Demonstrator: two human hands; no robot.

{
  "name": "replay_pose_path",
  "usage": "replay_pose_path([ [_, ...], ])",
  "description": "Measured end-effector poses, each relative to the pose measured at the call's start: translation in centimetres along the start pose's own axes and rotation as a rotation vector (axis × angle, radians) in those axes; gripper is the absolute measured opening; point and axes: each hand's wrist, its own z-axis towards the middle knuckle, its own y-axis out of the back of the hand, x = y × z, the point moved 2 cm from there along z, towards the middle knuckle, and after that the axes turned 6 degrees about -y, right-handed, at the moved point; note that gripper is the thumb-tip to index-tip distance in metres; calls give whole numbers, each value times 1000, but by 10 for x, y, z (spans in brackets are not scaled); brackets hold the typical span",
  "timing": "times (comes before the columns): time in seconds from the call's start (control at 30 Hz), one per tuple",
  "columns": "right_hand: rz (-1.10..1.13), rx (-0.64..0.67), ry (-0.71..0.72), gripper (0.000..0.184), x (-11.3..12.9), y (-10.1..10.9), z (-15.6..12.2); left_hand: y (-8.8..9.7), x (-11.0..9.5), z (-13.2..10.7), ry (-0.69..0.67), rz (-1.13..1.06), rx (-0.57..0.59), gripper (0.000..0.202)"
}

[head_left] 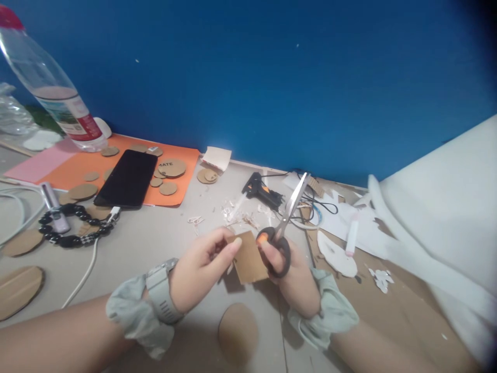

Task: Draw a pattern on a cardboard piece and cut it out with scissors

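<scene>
My left hand (209, 259) pinches the left edge of a small brown cardboard piece (250, 261), thumb on top. My right hand (289, 274) has its fingers in the black handles of a pair of scissors (289, 215), whose blades point up and away from me. The blades look nearly closed and stay apart from the cardboard. The right fingers are close to or touching the cardboard's right edge; I cannot tell which. Below the hands lies a cardboard disc (238, 334). Beyond them a black glue gun (262, 190) rests on its side among white scraps (244, 215).
At left, a phone (127, 178) and several cardboard discs lie on an orange sheet (182, 184), near a plastic bottle (70, 109) and a black bead bracelet (75, 238). Paper scraps and a white marker (351, 235) lie at right. A blue wall (248, 77) closes off the back.
</scene>
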Motion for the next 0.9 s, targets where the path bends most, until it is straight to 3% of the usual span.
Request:
replay_pose_path([
  [0.13, 84, 68, -6, 39, -4, -2, 2, 3, 3, 4, 46, -145, -158, 20],
  [0.2, 71, 72, -14, 35, -6, -2, 3, 3, 4, 5, 43, -190, -183, 18],
  [0.33, 40, 22, -65, 27, -10, -3, 3, -1, 3, 5, 70, -272, -118, 17],
  [0.53, 29, -78, -10, 25, -2, 0, 2, -5, 1, 1, 74, -304, 56, 18],
  [0.73, 91, -131, 8, 24, -3, 1, 4, -2, 2, -3, 89, -265, -65, 31],
  [0.9, 146, -97, -69, 26, -6, -1, 3, -1, 2, -3, 69, -218, -41, 35],
])
